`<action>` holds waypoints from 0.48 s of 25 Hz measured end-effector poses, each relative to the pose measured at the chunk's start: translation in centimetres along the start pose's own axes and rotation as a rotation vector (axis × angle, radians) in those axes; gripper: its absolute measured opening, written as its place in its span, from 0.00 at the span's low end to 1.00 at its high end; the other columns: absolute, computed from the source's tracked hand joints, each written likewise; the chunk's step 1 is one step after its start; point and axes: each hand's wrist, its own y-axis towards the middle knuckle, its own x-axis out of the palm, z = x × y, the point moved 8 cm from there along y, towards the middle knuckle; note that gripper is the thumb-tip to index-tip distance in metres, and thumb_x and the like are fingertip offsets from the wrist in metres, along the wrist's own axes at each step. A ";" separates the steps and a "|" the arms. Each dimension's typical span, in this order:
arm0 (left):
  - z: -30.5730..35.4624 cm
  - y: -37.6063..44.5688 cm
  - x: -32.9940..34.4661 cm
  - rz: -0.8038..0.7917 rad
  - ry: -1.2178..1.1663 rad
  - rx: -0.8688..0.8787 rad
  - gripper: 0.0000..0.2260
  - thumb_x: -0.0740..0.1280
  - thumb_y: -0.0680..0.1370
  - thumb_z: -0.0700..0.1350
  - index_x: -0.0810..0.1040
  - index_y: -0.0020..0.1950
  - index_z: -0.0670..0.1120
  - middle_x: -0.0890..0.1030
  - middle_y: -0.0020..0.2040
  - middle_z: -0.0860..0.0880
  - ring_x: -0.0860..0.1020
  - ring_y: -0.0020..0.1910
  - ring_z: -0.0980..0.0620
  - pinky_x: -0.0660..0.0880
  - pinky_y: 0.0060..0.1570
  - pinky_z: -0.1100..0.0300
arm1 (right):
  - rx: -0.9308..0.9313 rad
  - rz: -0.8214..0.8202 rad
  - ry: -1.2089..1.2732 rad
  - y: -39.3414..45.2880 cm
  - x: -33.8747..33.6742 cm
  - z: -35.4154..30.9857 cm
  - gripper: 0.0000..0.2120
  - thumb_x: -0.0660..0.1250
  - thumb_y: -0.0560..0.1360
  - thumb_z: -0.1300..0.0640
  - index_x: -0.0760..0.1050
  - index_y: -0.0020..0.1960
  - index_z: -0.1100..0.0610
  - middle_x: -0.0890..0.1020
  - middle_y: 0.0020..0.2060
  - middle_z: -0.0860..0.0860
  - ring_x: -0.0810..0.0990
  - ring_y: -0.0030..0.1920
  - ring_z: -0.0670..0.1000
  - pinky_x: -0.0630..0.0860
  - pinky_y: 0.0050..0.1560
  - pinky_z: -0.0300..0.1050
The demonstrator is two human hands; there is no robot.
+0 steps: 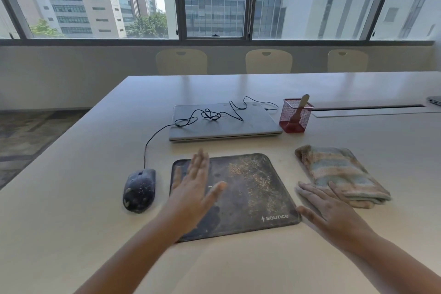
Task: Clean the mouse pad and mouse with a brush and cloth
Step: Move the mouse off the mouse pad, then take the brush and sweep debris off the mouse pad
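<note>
The brush (297,112) stands in the red cup (296,116), upper right of the frame, above the flat, empty right hand (329,207), the nearer grip.

Both hands (195,188) (327,207) flat-fingered over a crumb-strewn mouse pad (248,196), mouse (139,190) beside.

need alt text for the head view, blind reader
Two open hands hover over a table: the left hand above a crumb-strewn mouse pad, the right hand touching a folded cloth. A dirty mouse lies left of the pad; a brush stands in a red holder beside a closed laptop.
</note>
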 end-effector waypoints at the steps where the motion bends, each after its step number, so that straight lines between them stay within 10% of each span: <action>1: 1.5 0.4 1.4 -0.042 0.051 0.005 0.33 0.37 0.72 0.68 0.28 0.69 0.52 0.28 0.71 0.54 0.29 0.70 0.58 0.29 0.68 0.55 | -0.012 -0.005 -0.010 0.0 -0.1 0.0 0.44 0.32 0.66 0.26 0.56 0.74 0.44 0.57 0.73 0.36 0.52 0.73 0.37 0.38 0.74 0.42; 12: 4.9 1.9 7.6 -0.224 0.236 -0.086 0.27 0.44 0.81 0.54 0.38 0.75 0.44 0.38 0.76 0.48 0.37 0.75 0.52 0.35 0.71 0.56 | -0.025 -0.021 -0.061 -0.1 0.1 0.0 0.43 0.29 0.66 0.28 0.51 0.75 0.44 0.54 0.75 0.38 0.47 0.74 0.37 0.31 0.72 0.42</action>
